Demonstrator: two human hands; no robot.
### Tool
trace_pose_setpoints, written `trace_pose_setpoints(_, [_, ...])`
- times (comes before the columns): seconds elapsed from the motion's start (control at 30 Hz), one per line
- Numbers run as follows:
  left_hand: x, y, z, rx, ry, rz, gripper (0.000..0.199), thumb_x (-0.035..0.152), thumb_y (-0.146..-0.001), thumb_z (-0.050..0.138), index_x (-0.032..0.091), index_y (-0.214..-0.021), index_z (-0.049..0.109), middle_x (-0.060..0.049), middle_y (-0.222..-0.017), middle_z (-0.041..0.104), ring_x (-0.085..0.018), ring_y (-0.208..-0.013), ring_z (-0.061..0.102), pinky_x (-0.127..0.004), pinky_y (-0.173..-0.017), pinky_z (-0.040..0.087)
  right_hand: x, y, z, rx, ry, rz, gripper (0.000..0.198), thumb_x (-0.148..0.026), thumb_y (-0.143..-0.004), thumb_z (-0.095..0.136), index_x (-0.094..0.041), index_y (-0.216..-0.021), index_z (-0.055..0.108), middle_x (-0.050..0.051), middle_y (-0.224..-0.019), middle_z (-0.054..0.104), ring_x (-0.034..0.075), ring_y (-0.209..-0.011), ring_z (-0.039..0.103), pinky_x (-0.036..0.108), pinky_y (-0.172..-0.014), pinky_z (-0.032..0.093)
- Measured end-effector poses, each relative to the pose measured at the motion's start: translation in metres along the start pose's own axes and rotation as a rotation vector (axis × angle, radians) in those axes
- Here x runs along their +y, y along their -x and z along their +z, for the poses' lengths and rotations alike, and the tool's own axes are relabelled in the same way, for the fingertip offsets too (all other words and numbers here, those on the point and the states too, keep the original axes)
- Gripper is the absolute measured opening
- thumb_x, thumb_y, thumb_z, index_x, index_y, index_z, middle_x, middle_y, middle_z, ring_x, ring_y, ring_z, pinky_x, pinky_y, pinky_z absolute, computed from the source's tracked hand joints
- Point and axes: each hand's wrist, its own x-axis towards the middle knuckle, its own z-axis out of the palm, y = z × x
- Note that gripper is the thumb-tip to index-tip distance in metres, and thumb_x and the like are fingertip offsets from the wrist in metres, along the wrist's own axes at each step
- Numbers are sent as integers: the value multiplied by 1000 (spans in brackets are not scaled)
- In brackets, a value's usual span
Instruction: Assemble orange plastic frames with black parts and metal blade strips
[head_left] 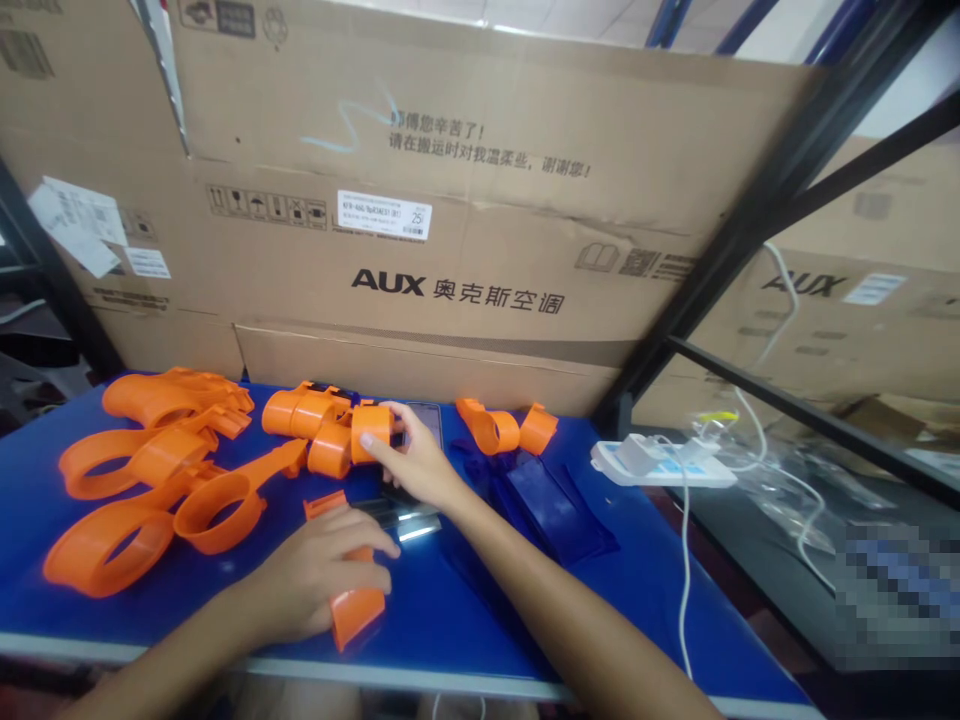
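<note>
A wide printed cardboard panel (pixel 480 240) stood along the back of a blue table (pixel 645 600), beside a slanting black metal post (pixel 705 270), with more cardboard (pixel 832 330) to the right and a pale ceiling (pixel 566 15) above.

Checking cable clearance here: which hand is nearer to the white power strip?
Right. The right hand, on an orange ring, is left of the white power strip; the left hand, over another orange piece, is farther left and closer to the wearer.
</note>
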Motion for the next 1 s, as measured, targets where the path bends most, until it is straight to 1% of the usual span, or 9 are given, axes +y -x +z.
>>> trace_pose_setpoints(0.13, [-2,-1,2,13,25,3,31,8,-95,48,28,-102,72,-8,-120,71,-23,-104,64,-40,-94,49,7,-18,9,-22,-21,19,59,-51,-88,72,-28,-135,46,3,-102,65,8,-51,60,20,-38,51])
trace_pose_setpoints(0.2, [-3,-2,2,23,29,6,32,8,-94,48,28,-102,71,-8,-119,71,-23,-104,65,-41,-94,49,10,-26,13,-20,-57,28,59,-49,-89,72,-28,-136,44,2,-98,65,9,-53,62,22,-43,55])
trace_pose_setpoints(0.3, [-5,-2,3,48,18,13,32,7,-93,48,27,-101,70,-8,-118,71,-23,-104,65,-41,-95,49,12,-36,14,-31,-123,43,58,-43,-89,73,-28,-136,43,2,-102,64,11,-57,65,27,-51,61])
trace_pose_setpoints(0.37, [-7,-1,4,63,3,37,28,8,-93,49,26,-100,70,-9,-117,71,-23,-102,65,-40,-93,50,12,-38,11,-37,-144,63,58,-42,-89,73,-29,-137,43,3,-105,64,11,-60,67,27,-53,62])
trace_pose_setpoints(0.47, [-8,-1,3,99,-16,100,20,13,-94,53,25,-97,69,-9,-112,72,-23,-97,65,-38,-88,50,11,-38,0,-22,-114,101,56,-40,-89,71,-30,-137,44,2,-103,65,11,-58,65,23,-48,58])
trace_pose_setpoints(0.57, [-9,-1,2,146,-14,171,11,18,-93,60,24,-95,69,-10,-107,73,-23,-96,65,-39,-86,51,10,-37,-8,9,-69,139,49,-40,-91,65,-30,-135,44,-1,-90,64,10,-52,60,18,-39,48])
trace_pose_setpoints(0.67, [-8,-5,0,171,-2,227,9,19,-90,65,24,-97,69,-11,-105,73,-25,-96,66,-41,-84,52,12,-38,-9,23,-55,151,44,-40,-93,59,-29,-133,43,-2,-84,63,11,-51,59,18,-38,46])
trace_pose_setpoints(0.87, [-6,-15,-2,195,2,260,8,20,-89,67,22,-96,68,-12,-102,73,-26,-93,66,-42,-81,52,17,-40,-8,86,20,158,50,-37,-92,58,-31,-137,38,-2,-92,64,11,-56,59,20,-43,47])
trace_pose_setpoints(1.0, [-4,-18,-1,182,-1,243,7,21,-91,65,24,-96,68,-11,-101,73,-26,-93,66,-42,-80,52,22,-41,-10,67,88,183,46,-36,-90,62,-30,-133,46,0,-96,66,11,-59,59,20,-45,46])
